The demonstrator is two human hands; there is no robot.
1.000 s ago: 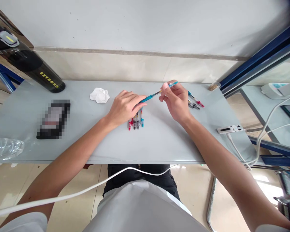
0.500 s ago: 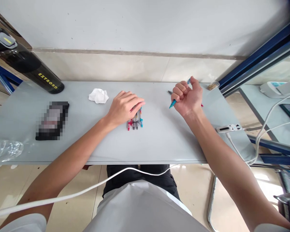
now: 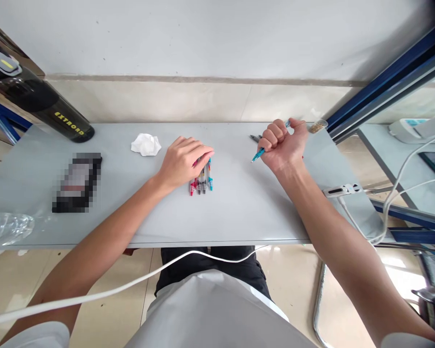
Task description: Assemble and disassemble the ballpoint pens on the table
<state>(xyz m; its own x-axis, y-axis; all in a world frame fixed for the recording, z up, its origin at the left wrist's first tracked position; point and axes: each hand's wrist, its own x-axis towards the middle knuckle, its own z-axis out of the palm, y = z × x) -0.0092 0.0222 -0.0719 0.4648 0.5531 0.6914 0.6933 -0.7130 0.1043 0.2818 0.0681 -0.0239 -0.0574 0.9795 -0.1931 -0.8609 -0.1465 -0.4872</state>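
Note:
A row of pens (image 3: 202, 183) with red, black and blue ends lies side by side on the grey table (image 3: 239, 208). My left hand (image 3: 185, 162) rests over their far ends, palm down with the fingers stretched out, and hides part of them. To the right, my right hand (image 3: 284, 142) is turned palm up, its fingers wrapped round a blue pen (image 3: 258, 155). The pen's tip points left and toward me; its other end shows near the thumb. Behind that hand lies a dark grey pen (image 3: 254, 138), partly hidden. A small red bit shows beside the wrist.
A crumpled white tissue (image 3: 145, 144), a black bottle (image 3: 63, 113), a blurred dark packet (image 3: 77, 182) and a clear plastic bottle (image 3: 12, 228) are on the left. On the right are a small clear cup (image 3: 318, 126), a power strip (image 3: 342, 190) with white cables and a blue frame.
My right hand has turned slightly, its thumb now bent nearer the blue pen's far end. More of the grey pen shows behind it. My left hand stays over the pens.

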